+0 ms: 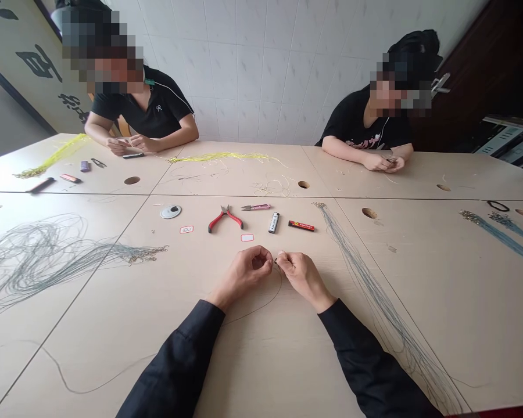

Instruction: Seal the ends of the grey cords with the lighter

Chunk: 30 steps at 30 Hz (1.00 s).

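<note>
My left hand (248, 268) and my right hand (304, 276) are close together above the table, fingertips nearly touching. Both are closed in a pinch. From the right fingertips a thin dark cord (275, 294) loops down and passes under my left forearm, its far part lying loose at the lower left. A small dark bit shows at the right fingers, too small to name. What the left fingertips pinch is hidden. Just beyond the hands lie red-handled pliers (220, 220), pink-handled snips (257, 207), a white lighter (274, 223) and a red-and-black lighter (301, 226).
Bundles of grey-blue cords with metal ends lie left (91, 264) and right (370, 296) of my arms. A white disc (171, 212) sits beyond. Two people work opposite, near yellow cords (226, 156). Round holes (369, 213) and panel seams cross the table (444, 325).
</note>
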Available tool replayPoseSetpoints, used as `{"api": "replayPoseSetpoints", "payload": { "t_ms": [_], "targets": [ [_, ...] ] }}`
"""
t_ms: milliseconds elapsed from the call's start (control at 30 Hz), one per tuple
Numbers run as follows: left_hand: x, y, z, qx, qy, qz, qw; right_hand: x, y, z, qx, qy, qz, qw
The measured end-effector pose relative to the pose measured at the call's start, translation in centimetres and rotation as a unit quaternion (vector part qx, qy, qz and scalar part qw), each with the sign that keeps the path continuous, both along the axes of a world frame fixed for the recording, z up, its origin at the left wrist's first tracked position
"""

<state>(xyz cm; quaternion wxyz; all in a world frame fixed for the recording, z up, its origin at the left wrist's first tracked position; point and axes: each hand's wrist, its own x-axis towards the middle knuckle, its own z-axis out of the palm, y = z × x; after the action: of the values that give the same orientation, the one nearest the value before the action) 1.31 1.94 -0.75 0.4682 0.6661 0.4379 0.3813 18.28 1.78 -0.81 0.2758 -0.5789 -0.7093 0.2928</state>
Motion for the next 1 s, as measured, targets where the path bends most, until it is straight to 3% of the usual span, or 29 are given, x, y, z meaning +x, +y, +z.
{"api": "replayPoseSetpoints", "payload": {
  "t_ms": [100, 233, 433, 667, 767, 867, 1000],
  "targets": [
    [0.0, 0.0, -0.1, 0.0, 0.002, -0.001, 1.0, 0.0, 0.0, -0.2, -0.006, 0.027, -0.001, 1.0],
    [0.0, 0.1, -0.5, -0.001, -0.015, 0.014, 1.0, 0.0, -0.1, -0.2, -0.03, 0.136, -0.019, 0.99],
    [-0.3, 0.9, -1.2, -0.042, -0.082, 0.041, 0.995, -0.1, -0.3, 0.8, -0.085, 0.272, 0.091, 0.954],
    [-0.6, 1.3, -0.5, -0.064, -0.123, 0.046, 0.989, 1.2, -1.7, 2.8, -0.209, 0.354, 0.091, 0.907],
    [-0.9, 1.3, 0.4, -0.051, -0.118, 0.084, 0.988, 3.1, -4.4, 4.2, -0.246, 0.379, 0.097, 0.887],
    [-1.6, 1.7, 1.4, -0.037, -0.121, 0.14, 0.982, 6.3, -8.7, 5.1, -0.263, 0.385, 0.083, 0.881],
    [-1.9, 3.1, 2.5, -0.053, -0.093, 0.205, 0.973, 12.3, -16.2, 4.5, -0.301, 0.346, 0.004, 0.889]
  ]
}}
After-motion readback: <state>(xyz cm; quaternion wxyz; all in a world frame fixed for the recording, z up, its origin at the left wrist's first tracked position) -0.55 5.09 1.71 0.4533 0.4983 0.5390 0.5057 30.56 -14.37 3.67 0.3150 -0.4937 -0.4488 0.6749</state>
